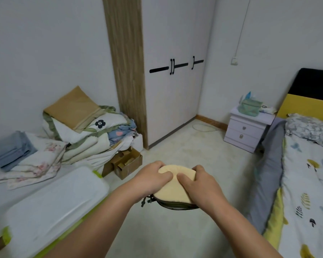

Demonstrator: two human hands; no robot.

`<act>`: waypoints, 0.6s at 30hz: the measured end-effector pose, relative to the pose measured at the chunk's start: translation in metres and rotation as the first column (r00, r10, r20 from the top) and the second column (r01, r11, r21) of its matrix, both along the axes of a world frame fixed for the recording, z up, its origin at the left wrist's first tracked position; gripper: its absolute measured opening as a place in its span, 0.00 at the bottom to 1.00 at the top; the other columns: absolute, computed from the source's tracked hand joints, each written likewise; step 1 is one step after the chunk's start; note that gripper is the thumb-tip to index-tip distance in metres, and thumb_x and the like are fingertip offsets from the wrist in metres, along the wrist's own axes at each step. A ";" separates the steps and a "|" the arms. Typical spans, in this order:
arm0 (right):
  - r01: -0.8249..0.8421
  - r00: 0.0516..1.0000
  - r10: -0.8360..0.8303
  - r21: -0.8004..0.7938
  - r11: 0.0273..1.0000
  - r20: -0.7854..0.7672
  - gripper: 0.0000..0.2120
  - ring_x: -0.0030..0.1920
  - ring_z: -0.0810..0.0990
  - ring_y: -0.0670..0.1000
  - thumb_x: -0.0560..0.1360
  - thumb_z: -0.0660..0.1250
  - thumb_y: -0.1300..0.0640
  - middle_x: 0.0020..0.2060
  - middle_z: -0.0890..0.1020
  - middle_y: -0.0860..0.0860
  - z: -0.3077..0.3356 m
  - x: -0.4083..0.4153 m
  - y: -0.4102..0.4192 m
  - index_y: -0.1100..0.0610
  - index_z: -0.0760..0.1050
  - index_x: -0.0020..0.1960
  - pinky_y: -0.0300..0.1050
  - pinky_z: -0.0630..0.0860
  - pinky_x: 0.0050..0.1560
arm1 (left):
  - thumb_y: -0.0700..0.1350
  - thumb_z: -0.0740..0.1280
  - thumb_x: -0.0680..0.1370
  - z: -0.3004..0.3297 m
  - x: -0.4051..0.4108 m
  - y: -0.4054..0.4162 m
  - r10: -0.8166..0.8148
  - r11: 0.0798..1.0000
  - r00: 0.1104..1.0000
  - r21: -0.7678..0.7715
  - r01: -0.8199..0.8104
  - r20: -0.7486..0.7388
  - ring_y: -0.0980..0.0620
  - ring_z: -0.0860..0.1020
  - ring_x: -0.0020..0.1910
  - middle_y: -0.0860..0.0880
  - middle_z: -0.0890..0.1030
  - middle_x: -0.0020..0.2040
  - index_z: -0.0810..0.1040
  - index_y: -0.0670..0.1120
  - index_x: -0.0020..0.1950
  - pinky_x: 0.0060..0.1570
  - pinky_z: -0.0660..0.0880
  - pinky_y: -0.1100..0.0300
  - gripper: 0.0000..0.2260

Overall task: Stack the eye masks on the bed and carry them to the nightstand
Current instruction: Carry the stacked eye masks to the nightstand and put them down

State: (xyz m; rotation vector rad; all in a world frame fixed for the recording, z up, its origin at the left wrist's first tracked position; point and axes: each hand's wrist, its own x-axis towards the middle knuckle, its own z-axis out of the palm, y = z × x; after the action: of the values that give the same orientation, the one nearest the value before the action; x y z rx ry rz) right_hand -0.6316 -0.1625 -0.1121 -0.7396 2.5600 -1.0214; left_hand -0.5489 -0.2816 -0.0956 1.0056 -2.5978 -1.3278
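Observation:
A stack of eye masks (172, 190), cream on top with a dark green one underneath, hangs over the floor in front of me. My left hand (149, 178) grips its left side with the thumb pressed on top. My right hand (199, 185) grips its right side the same way. The bed (306, 183) with a patterned sheet lies at the right. The pale lilac nightstand (247, 130) with two drawers stands at the far right, beside the bed's head.
A green tissue holder (250, 107) and small items sit on the nightstand. A white wardrobe (173, 81) stands ahead. Folded bedding (78, 131) piles at the left, with cardboard boxes (126, 162) and a white storage lid (50, 205). A cable (203, 127) lies on the floor.

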 end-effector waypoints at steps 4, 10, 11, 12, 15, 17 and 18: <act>0.024 1.000 -0.024 0.012 1.000 -0.019 0.21 0.53 0.77 0.58 0.73 0.61 0.42 0.53 0.80 0.55 0.003 -0.029 -0.028 0.56 0.67 0.58 0.45 0.69 0.46 | 0.50 0.61 0.73 0.005 -0.032 -0.031 -0.039 0.999 0.999 0.027 0.039 -0.015 0.47 0.75 0.52 0.46 0.77 0.54 0.73 0.48 0.57 0.43 0.71 0.57 0.14; 0.089 0.996 -0.089 0.013 0.996 -0.023 0.21 0.52 0.77 0.58 0.72 0.60 0.43 0.53 0.80 0.55 0.008 -0.070 -0.069 0.56 0.68 0.57 0.45 0.69 0.45 | 0.50 0.61 0.74 0.010 -0.081 -0.078 -0.118 0.992 0.993 0.032 0.119 -0.016 0.47 0.74 0.53 0.46 0.76 0.54 0.72 0.48 0.59 0.46 0.71 0.55 0.15; 0.104 0.994 -0.104 0.013 0.994 -0.023 0.21 0.52 0.77 0.58 0.72 0.60 0.42 0.53 0.80 0.55 0.008 -0.077 -0.078 0.56 0.68 0.57 0.46 0.69 0.45 | 0.50 0.61 0.74 0.010 -0.090 -0.086 -0.131 0.991 0.991 0.026 0.132 -0.018 0.47 0.74 0.53 0.46 0.76 0.54 0.72 0.48 0.59 0.47 0.72 0.55 0.15; 0.121 0.992 -0.121 0.014 0.993 -0.022 0.21 0.51 0.77 0.58 0.72 0.60 0.42 0.52 0.80 0.55 0.008 -0.084 -0.087 0.56 0.68 0.57 0.46 0.69 0.45 | 0.50 0.61 0.74 0.010 -0.100 -0.096 -0.146 0.989 0.989 0.020 0.147 -0.018 0.47 0.74 0.53 0.46 0.75 0.53 0.72 0.47 0.59 0.47 0.72 0.55 0.15; 0.168 0.986 -0.167 0.018 0.986 -0.015 0.21 0.47 0.75 0.55 0.73 0.60 0.42 0.50 0.79 0.54 0.007 -0.103 -0.115 0.56 0.67 0.58 0.45 0.68 0.44 | 0.50 0.61 0.74 0.007 -0.126 -0.127 -0.194 0.981 0.981 0.016 0.194 -0.017 0.48 0.74 0.51 0.48 0.75 0.50 0.72 0.48 0.59 0.44 0.71 0.57 0.15; 0.205 0.979 -0.205 0.012 0.979 -0.004 0.21 0.46 0.74 0.55 0.73 0.60 0.42 0.51 0.79 0.54 0.007 -0.116 -0.137 0.56 0.67 0.58 0.45 0.67 0.43 | 0.49 0.61 0.73 0.008 -0.144 -0.151 -0.228 0.974 0.974 0.009 0.228 -0.011 0.49 0.74 0.49 0.48 0.75 0.49 0.73 0.48 0.58 0.41 0.71 0.58 0.15; 0.224 0.974 -0.224 0.007 0.974 0.002 0.21 0.47 0.75 0.55 0.73 0.60 0.42 0.52 0.79 0.55 0.008 -0.123 -0.148 0.56 0.67 0.58 0.44 0.67 0.44 | 0.49 0.61 0.73 0.008 -0.154 -0.164 -0.249 0.969 0.969 -0.002 0.249 -0.007 0.49 0.74 0.49 0.48 0.75 0.49 0.73 0.47 0.58 0.40 0.70 0.59 0.15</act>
State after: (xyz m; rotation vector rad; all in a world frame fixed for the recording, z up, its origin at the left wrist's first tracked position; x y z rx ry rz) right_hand -0.7542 -0.3104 -0.1041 -0.4533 2.6893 -1.0781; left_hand -0.7031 -0.4456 -0.0871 0.6892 -2.7929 -1.3734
